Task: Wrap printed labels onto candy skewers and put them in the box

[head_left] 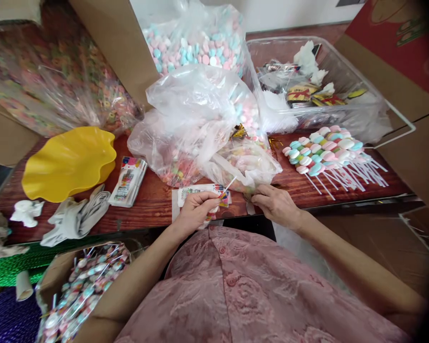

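My left hand [199, 208] is pinched closed on a thin white stick [230, 185], which points up to the right with a small coloured bit near the fingertips. Beneath that hand lies a stack of printed plastic sleeves [189, 194], partly covered. My right hand [277, 206] has its fingers curled together at the table's front edge; what they hold, if anything, is hidden. Just beyond it sits an open plastic bag of candies [248, 159]. Farther right, candy skewers [325, 150] of pastel pieces on white sticks are piled up.
A yellow wavy bowl [69, 164], another stack of sleeves [127, 181] and grey cloth strips [76, 214] lie left. Candy bags [200, 47] and a clear bin [343, 107] stand behind. A carton of wrapped candy sticks [89, 281] is below left.
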Motion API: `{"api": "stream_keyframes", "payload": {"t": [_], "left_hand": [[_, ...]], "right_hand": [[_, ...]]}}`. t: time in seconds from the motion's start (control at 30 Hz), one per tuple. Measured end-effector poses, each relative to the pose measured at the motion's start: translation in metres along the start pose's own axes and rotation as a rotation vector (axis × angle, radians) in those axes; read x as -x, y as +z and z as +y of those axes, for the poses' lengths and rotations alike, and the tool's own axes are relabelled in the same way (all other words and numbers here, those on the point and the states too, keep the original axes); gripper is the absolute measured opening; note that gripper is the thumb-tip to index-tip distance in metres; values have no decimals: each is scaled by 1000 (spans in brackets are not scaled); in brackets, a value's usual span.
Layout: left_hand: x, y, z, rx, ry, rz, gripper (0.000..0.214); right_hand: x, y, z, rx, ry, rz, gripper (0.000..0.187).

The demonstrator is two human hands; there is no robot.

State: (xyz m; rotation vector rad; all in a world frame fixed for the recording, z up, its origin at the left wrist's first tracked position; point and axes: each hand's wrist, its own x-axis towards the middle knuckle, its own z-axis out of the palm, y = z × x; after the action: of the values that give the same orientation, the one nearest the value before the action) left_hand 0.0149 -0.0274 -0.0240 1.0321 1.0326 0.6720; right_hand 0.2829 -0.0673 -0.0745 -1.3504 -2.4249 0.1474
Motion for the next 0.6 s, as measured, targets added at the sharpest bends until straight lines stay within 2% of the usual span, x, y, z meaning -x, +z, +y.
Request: {"api": "stream_keyframes", "payload": {"t": [0.13,0.27,0.4,0.5,0.6], "left_hand": [[4,9,-4,67,-49,23,32],[9,6,-12,62,-79,50,33],[8,0,-24,60,-64,92,30],[6,1,-27,55,-26,130,30],[8,7,-22,41,-34,119,30]], "right_hand": [[-2,0,8,-86,-23,31,22],[1,-7,10,-207,20,94,18],[0,-8,-6,-61,33,81,21],[-6,2,-24,67,130,102,22],[-12,14,-33,132,223,110,23]]}}
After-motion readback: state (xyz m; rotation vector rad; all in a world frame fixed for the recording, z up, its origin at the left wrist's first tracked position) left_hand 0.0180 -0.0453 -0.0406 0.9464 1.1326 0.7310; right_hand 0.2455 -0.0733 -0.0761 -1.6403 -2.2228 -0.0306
